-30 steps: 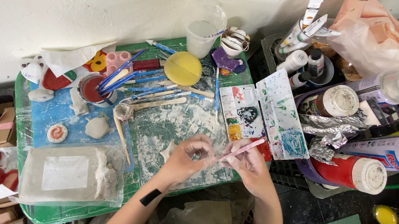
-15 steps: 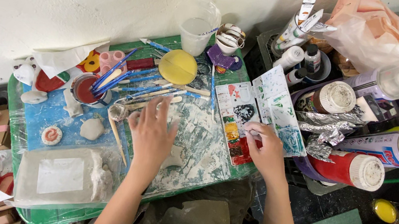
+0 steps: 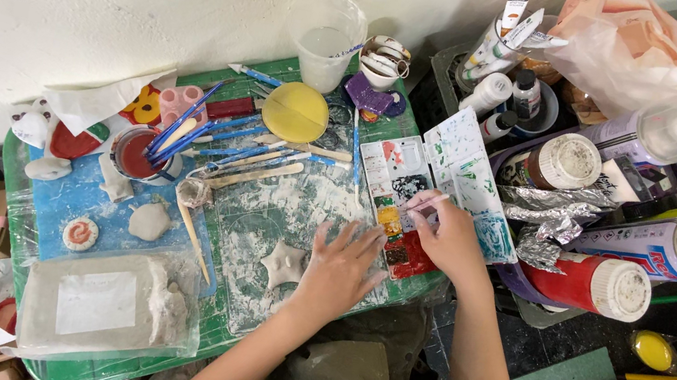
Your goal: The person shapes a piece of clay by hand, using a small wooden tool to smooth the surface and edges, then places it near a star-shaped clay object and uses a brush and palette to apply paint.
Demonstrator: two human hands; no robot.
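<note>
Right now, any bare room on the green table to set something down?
Little. The clear mat between the star-shaped clay piece and the wooden tools is bare; so is the blue sheet beside the clay lump. Right of the paint palette, bottles crowd.

Bright, even daylight, soft shadows, sharp focus throughout, slight wide-angle bending toward the edges.

Matt grey clay star (image 3: 285, 264) on a dusty, glossy plastic mat (image 3: 280, 207).

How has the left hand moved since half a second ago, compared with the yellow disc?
Yes. The left hand moved away from the yellow disc, toward the table's near edge, beside the star-shaped clay piece.
</note>
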